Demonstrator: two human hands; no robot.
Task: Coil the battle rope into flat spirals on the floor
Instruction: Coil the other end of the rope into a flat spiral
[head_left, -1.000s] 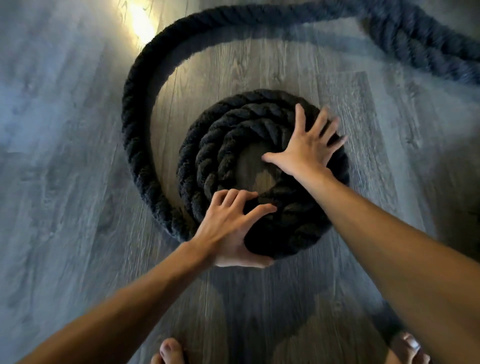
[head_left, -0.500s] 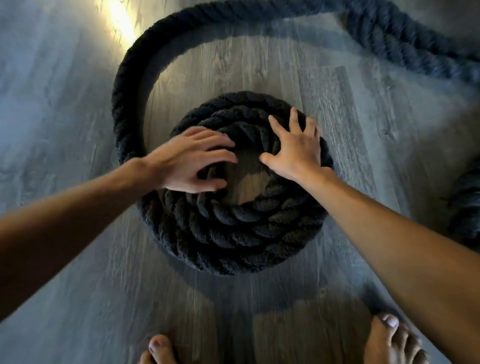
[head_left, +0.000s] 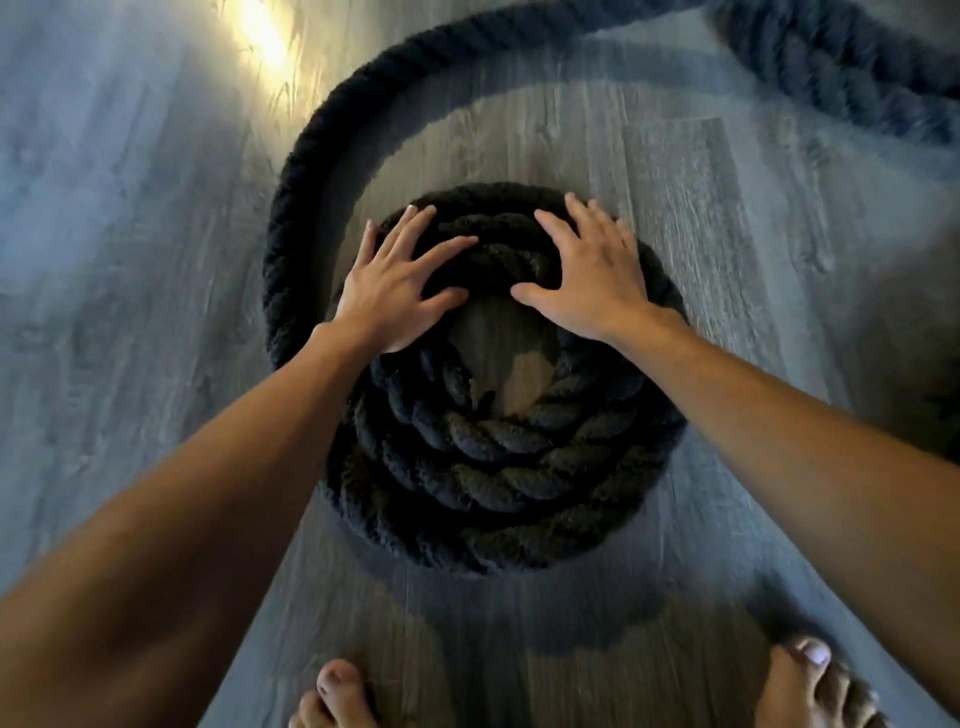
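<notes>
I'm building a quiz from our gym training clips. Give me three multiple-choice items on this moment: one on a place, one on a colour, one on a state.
1. The loose rope curves round the coil on its:
A. left side
B. near side
C. right side only

2. The coil's colour is:
A. white
B. red
C. black

3. The left hand and right hand are:
A. clenched in fists
B. flat on the coil, fingers spread
C. lifted clear of the coil

Answers:
1 A: it arcs past the coil's left edge.
2 C: every turn is black.
3 B: both palms lie on the far turns, fingers splayed.
</notes>
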